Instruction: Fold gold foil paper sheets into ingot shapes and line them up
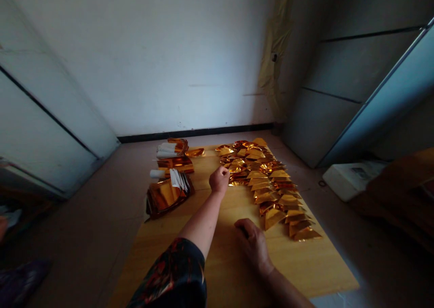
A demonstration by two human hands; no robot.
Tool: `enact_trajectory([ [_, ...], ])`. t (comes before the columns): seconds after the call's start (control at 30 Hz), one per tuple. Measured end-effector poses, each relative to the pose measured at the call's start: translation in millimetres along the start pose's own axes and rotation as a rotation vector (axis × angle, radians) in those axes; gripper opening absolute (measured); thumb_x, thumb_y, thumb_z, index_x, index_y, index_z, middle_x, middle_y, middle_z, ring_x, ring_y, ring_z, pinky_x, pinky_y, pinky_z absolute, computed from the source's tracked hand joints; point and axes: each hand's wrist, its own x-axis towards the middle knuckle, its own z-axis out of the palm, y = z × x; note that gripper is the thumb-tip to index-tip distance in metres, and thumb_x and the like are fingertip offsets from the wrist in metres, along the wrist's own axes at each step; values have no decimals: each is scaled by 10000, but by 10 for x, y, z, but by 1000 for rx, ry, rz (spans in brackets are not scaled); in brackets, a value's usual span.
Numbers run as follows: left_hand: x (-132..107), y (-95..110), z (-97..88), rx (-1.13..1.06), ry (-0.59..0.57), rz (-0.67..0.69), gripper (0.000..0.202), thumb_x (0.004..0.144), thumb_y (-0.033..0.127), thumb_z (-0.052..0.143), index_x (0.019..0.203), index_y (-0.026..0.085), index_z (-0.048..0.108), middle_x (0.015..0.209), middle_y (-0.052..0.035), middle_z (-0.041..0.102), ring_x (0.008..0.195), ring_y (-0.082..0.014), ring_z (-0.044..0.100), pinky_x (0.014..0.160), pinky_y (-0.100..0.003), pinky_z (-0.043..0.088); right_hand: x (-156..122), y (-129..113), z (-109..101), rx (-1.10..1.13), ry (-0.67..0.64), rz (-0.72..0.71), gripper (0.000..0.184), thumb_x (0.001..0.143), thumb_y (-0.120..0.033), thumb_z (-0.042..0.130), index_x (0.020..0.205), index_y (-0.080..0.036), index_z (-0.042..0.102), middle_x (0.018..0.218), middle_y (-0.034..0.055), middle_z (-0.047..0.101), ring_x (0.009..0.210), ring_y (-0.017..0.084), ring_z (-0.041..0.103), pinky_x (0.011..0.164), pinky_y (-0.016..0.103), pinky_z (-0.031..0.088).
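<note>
My left hand [219, 180] reaches far over the wooden table, its fingers closed in a pinch. Its fingertips are right beside the left edge of the folded gold foil pieces [259, 181]; whatever they hold is too small to make out. Nearer to me, my right hand [255, 245] rests low over the tabletop with its fingers curled together, and nothing shows in it. The foil pieces overlap in rows along the table's right side, many with pointed ends. A single folded foil piece [195, 152] lies at the far left.
On the table's [190, 240] left side are a fanned stack of gold foil sheets [164, 195], a white roll [157, 173] and a further foil bundle [167, 149]. A wall stands beyond the table. A white box [346, 181] sits on the floor at right, near a grey cabinet [339, 73].
</note>
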Motion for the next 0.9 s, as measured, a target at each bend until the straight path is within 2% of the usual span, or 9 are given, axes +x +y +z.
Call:
enact_trajectory([
  [0.3,-31,37,40,69,-68,-17,86,741,213,591,720,252,665,734,18,701,647,-143,593,571,-216,346,-2,-12,-4,12,-8,12,133,803,-208,486,786,-193,617,728,27,646,669,150,604,592,216,470],
  [0.63,-80,-31,-33,38,-63,31,68,730,205,625,765,241,670,788,17,702,702,-136,604,630,-214,391,3,5,-5,-8,-29,11,123,810,-202,491,807,-186,613,740,26,641,678,149,602,607,218,468],
  [0.8,-230,-60,-234,-19,6,47,94,740,164,597,781,208,668,799,-7,698,706,-134,611,666,-221,435,26,11,-12,3,-24,-9,128,802,-212,488,799,-186,613,736,28,646,677,149,605,610,219,469],
  [0.9,-421,-154,-511,-62,67,203,103,757,157,568,780,200,660,797,-11,688,727,-129,616,692,-221,459,37,30,-18,13,-24,-10,141,801,-232,482,792,-187,616,738,32,651,687,156,610,615,225,476],
])
